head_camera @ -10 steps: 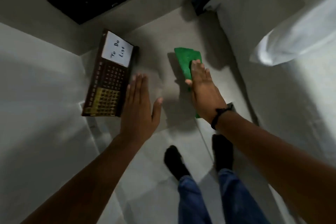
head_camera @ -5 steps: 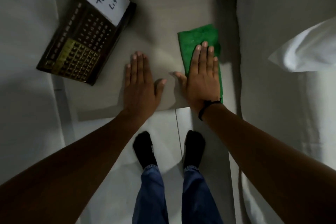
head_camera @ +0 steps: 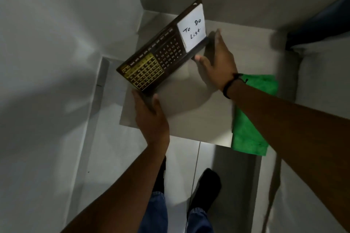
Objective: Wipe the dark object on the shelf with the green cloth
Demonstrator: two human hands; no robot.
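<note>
Pale grey shelf (head_camera: pixel 189 119) set in the corner between light walls. Dark brown rectangular calendar board with gold grid (head_camera: pixel 151 62) held tilted above the shelf's back left part, a white "To Do List" note (head_camera: pixel 193 28) at its far end. Green cloth (head_camera: pixel 250 134) lying flat at the shelf's right front corner, hanging over the front edge, touched by neither hand. Left hand (head_camera: pixel 149 115) closed on the board's near corner; right hand (head_camera: pixel 216 62) gripping its far end by the note. Black band (head_camera: pixel 230 86) around the right wrist.
</note>
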